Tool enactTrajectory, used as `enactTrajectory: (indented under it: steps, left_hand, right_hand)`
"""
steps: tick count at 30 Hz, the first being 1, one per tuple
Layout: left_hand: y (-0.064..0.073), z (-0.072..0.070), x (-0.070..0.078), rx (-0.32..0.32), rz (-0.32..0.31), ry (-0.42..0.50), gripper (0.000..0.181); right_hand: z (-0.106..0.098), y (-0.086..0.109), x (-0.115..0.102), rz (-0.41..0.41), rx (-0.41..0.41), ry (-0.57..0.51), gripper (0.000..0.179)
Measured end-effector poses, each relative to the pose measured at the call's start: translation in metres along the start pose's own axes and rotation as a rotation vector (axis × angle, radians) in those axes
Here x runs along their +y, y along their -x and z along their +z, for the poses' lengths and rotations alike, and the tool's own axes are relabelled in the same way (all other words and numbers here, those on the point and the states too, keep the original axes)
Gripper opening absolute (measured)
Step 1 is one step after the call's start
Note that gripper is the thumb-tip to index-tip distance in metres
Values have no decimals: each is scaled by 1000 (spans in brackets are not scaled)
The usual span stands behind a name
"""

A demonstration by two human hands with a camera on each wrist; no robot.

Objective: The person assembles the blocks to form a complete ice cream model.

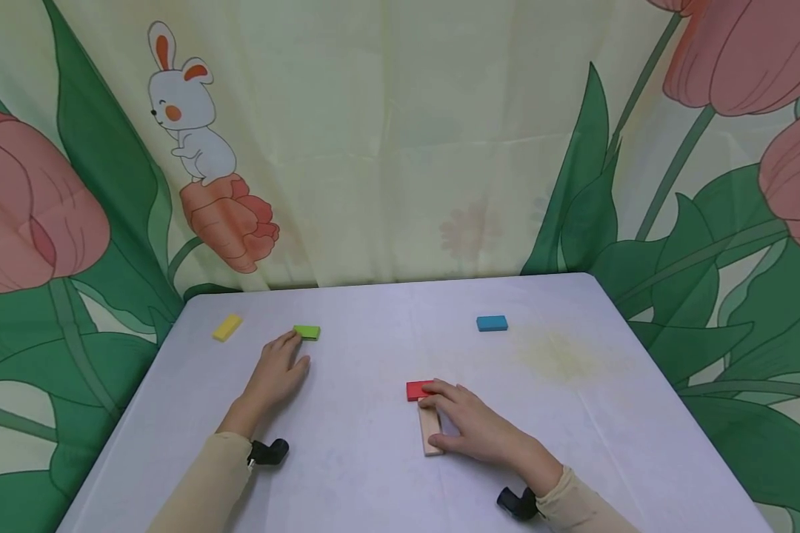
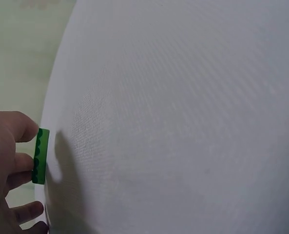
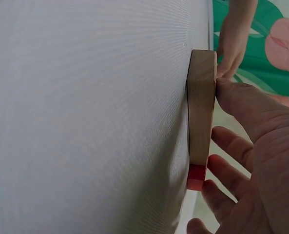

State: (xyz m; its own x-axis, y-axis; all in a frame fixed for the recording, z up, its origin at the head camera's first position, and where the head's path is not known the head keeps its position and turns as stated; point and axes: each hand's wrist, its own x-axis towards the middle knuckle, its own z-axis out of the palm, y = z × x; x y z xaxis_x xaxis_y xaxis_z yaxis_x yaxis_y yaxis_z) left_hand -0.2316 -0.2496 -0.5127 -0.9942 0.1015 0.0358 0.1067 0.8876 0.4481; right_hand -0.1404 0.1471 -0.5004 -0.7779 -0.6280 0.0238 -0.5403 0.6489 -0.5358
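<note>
At the far left of the head view, my left hand (image 1: 278, 374) touches the left end of a flat green block (image 1: 309, 332). The left wrist view shows fingertips against this green block (image 2: 41, 157), the other fingers apart from it. My right hand (image 1: 475, 428) rests over a red block (image 1: 416, 391) and a plain wooden block (image 1: 430, 429). The wooden block stretches toward me from the red one, their ends meeting. In the right wrist view, the thumb touches the near end of the wooden block (image 3: 201, 107), while fingertips lie by the red block (image 3: 196, 177).
A yellow block (image 1: 227, 327) lies near the table's far left corner. Toward the back right is a blue block (image 1: 492, 323). A white cloth covers the table (image 1: 367, 459), and a printed curtain (image 1: 387, 148) hangs behind its far edge.
</note>
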Motion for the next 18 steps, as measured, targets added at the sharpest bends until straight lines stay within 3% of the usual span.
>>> enactTrajectory:
  steps: [8, 18]
  left_hand:
    - [2, -1, 4, 19, -7, -21, 58]
    - [5, 4, 9, 31, 29, -34, 56]
  right_hand:
    - [0, 0, 1, 23, -14, 7, 50]
    - [2, -1, 2, 51, -27, 6, 52]
